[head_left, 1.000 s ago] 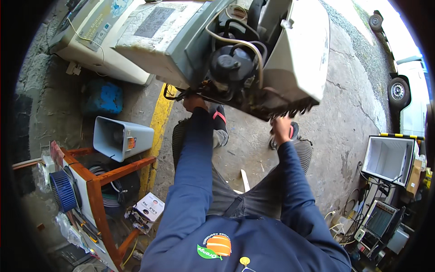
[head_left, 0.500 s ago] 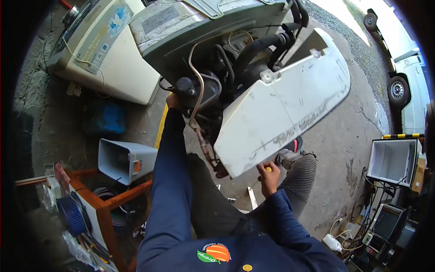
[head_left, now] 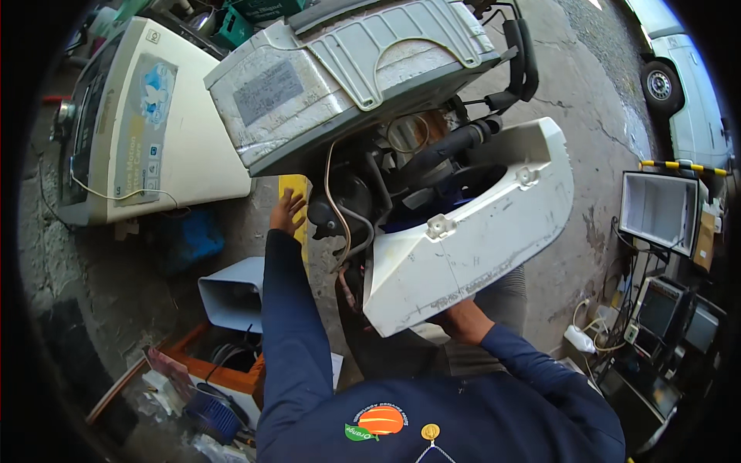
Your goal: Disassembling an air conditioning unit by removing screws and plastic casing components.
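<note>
In front of me stands a partly dismantled appliance with a grey and silver box-shaped upper part (head_left: 270, 96). Beneath it sit a black compressor (head_left: 340, 202), a thin copper tube (head_left: 329, 179) and black insulated pipes (head_left: 440, 154). A scuffed white plastic housing (head_left: 471, 247) juts toward me at a tilt. My left hand (head_left: 287, 212) is just left of the compressor, its fingers spread and nothing in them. My right hand (head_left: 465, 320) reaches under the lower edge of the white housing. That edge hides its fingers and anything they hold.
A cream washing machine (head_left: 193, 131) stands at the left. Nearer are a grey plastic bin (head_left: 231, 297) and an orange-brown wooden frame (head_left: 239, 374). At the right are an open white box (head_left: 660, 212) and old screens (head_left: 664, 309). A parked vehicle (head_left: 691, 100) is at the far right.
My left hand has come off the compressor area and spread its fingers. My right hand, earlier closed on a yellow-handled tool, has gone under the housing. My view has shifted.
</note>
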Tool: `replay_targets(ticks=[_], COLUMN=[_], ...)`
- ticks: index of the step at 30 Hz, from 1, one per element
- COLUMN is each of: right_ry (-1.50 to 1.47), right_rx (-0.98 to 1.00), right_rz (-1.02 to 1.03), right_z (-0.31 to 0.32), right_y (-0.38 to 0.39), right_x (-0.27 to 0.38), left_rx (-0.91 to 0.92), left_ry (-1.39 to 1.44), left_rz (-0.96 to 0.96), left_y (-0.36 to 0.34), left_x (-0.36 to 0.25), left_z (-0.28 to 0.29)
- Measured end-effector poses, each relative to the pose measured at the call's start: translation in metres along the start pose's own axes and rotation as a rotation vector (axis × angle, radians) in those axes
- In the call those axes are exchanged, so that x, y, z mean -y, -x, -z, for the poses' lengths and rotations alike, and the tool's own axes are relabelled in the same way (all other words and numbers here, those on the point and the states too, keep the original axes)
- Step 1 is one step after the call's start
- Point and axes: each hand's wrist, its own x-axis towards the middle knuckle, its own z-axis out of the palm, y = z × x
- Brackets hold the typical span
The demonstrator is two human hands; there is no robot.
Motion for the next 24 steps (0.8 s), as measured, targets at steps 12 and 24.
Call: replay_targets(ticks=[12,24], right_ry=[-0.281,-0.201], right_rx=[-0.843,-0.37], right_rz=[-0.29,0.211], right_z=[0.364,0.377], right_y=[0.081,-0.083], right_x=[0.105,0.016], left_rx=[-0.648,-0.525], left_ry=[-1.041,-0.842], left_rz=[-0.182,-0.802], left_y=[0.357,0.445], left_x=[-0.033,-0.105], left_z=[-0.016,-0.411])
